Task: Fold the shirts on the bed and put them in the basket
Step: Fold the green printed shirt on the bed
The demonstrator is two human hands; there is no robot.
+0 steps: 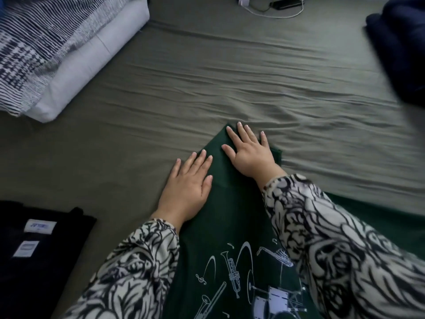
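A dark green shirt (232,226) lay on the bed (230,72), right in front of the person. It was partly folded into a long shape that came to a point at the far end. Near the bottom of the view it had white drawings on it: a trumpet, a saxophone, a trombone, a drum set and little music notes. A bit more of the green cloth showed past the right arm.

The left hand (187,184) lay flat, with its fingers straight and close together. It rested on the left edge of the shirt, partly on the cloth and partly on the sheet. It held nothing. The right hand (249,151) lay flat too, with its fingers spread out, pressing on the pointed far end of the shirt. It gripped nothing. Both arms wore sleeves (345,249) with a black and white swirly pattern.

The bed had a wrinkled grey-green sheet. A black shirt (39,254) with white labels lay at the near left. Pillows (69,56) were stacked at the far left. Dark blue cloth (400,49) sat at the far right. A white cable (276,12) lay at the far edge.
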